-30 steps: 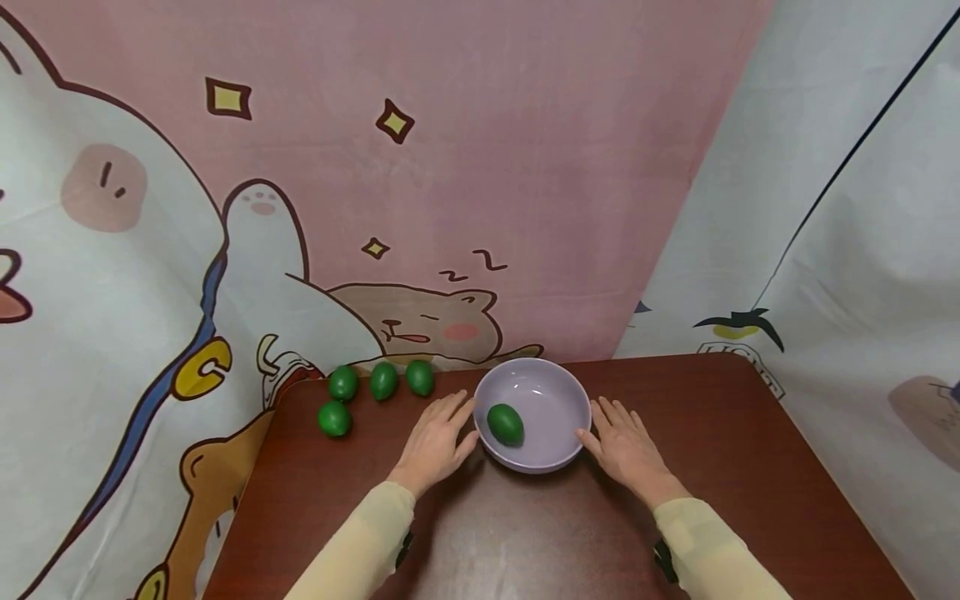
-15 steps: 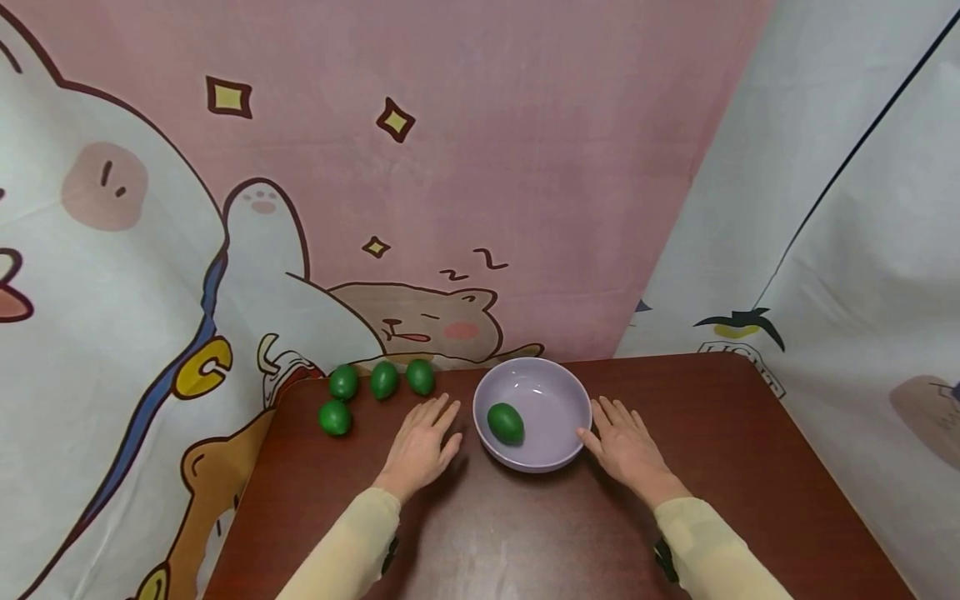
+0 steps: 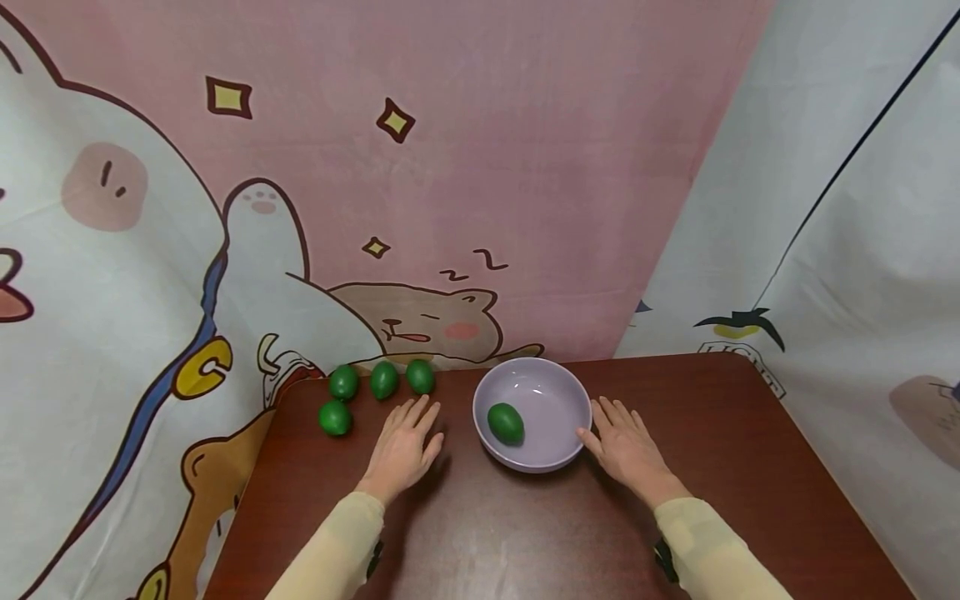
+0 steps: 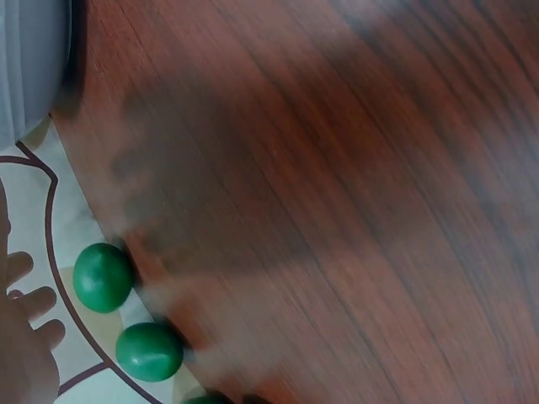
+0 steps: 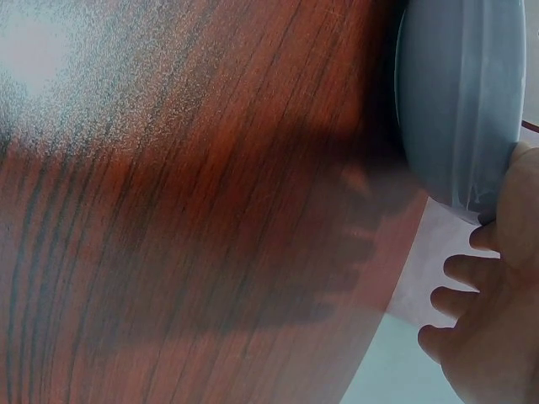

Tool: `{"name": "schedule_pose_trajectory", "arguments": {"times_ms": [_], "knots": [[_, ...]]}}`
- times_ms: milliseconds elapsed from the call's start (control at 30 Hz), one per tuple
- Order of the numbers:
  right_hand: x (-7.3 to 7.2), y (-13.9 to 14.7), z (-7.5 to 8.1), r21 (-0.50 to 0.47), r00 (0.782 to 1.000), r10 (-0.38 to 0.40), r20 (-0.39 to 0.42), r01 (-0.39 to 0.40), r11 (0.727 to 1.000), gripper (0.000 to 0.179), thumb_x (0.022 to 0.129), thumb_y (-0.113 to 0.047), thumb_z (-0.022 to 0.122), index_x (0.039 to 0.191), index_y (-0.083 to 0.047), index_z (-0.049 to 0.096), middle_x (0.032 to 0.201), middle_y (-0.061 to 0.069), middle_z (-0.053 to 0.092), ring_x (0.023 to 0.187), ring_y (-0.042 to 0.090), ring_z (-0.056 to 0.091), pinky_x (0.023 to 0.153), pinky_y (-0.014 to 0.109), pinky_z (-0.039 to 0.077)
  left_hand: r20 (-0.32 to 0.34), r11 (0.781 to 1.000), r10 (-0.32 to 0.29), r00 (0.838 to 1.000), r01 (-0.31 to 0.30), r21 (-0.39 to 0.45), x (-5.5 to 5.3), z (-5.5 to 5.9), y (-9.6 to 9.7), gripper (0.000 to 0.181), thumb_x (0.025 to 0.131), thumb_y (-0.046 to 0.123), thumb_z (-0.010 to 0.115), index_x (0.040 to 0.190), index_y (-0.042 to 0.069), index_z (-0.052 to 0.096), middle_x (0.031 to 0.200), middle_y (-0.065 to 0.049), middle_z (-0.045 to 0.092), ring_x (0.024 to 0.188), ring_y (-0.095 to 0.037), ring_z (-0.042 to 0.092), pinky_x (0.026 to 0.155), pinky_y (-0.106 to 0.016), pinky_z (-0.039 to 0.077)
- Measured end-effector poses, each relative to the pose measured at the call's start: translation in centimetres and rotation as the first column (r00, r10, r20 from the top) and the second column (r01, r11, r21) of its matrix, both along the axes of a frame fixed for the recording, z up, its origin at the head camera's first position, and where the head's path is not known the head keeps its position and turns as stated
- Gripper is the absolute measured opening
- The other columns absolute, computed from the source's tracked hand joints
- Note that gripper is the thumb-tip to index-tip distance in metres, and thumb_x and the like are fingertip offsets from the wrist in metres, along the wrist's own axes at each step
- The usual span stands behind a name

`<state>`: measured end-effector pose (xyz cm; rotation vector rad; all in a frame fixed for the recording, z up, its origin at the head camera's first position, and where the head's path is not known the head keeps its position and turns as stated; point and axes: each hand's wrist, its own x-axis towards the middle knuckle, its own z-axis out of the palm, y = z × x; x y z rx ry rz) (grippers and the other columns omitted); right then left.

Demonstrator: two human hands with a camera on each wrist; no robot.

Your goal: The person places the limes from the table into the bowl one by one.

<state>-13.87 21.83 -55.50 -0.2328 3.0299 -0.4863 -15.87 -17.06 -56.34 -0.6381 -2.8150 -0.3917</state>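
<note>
A lilac bowl (image 3: 551,417) stands near the table's back edge with one green lime (image 3: 506,424) inside, toward its left wall. My right hand (image 3: 626,446) is at the bowl's right side, fingers extended, its thumb touching the rim; the right wrist view shows the fingers beside the bowl's outer wall (image 5: 459,101). To the bowl's left, my left hand (image 3: 401,450) hovers over the table with straight, slightly spread fingers and holds nothing. Its fingertips lie just below the nearest of several limes (image 3: 421,377) in the head view. The left wrist view shows limes (image 4: 103,278) past the fingers.
Another lime (image 3: 334,417) sits in front of the row at the table's back left. The brown wooden table (image 3: 495,533) ends at a cartoon-printed cloth backdrop (image 3: 570,167) behind and at both sides.
My left hand has left the bowl's left side and moved leftward, toward the limes. The right hand, the bowl and the limes have stayed in place.
</note>
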Motion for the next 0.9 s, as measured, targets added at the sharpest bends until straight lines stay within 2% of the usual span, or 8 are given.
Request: {"name": "schedule_pose_trajectory", "arguments": {"times_ms": [200, 533, 900], "knots": [[0.0, -0.1, 0.1, -0.004, 1.000, -0.005, 0.011, 0.005, 1.000, 0.070, 0.107, -0.043, 0.053, 0.154, 0.007, 0.039, 0.158, 0.032, 0.037, 0.150, 0.052, 0.026, 0.121, 0.066, 0.019, 0.004, 1.000, 0.027, 1.000, -0.027, -0.013, 0.1, 0.0, -1.0, 0.051, 0.102, 0.031, 0.063, 0.148, 0.009, 0.057, 0.153, -0.018, 0.052, 0.139, -0.045, 0.048, 0.119, -0.057, 0.032], [-0.1, -0.1, -0.1, -0.008, 1.000, -0.007, 0.015, 0.007, 1.000, 0.071, 0.106, -0.043, 0.054, 0.155, 0.006, 0.039, 0.159, 0.032, 0.036, 0.150, 0.052, 0.027, 0.121, 0.066, 0.019, -0.004, 0.998, 0.061, 0.998, -0.061, -0.032, 0.0, -0.5, -2.6, 0.052, 0.100, 0.031, 0.066, 0.146, 0.007, 0.058, 0.153, -0.021, 0.051, 0.140, -0.045, 0.046, 0.118, -0.060, 0.032], [0.0, 0.0, -0.2, -0.022, 1.000, -0.004, 0.010, 0.004, 1.000, 0.072, 0.106, -0.044, 0.053, 0.154, 0.007, 0.039, 0.158, 0.032, 0.036, 0.149, 0.052, 0.027, 0.120, 0.066, 0.019, 0.008, 0.995, 0.095, 0.995, -0.095, -0.041, 0.2, 0.0, -4.4, 0.052, 0.101, 0.031, 0.065, 0.146, 0.006, 0.058, 0.153, -0.021, 0.050, 0.139, -0.046, 0.047, 0.118, -0.062, 0.031]]}}
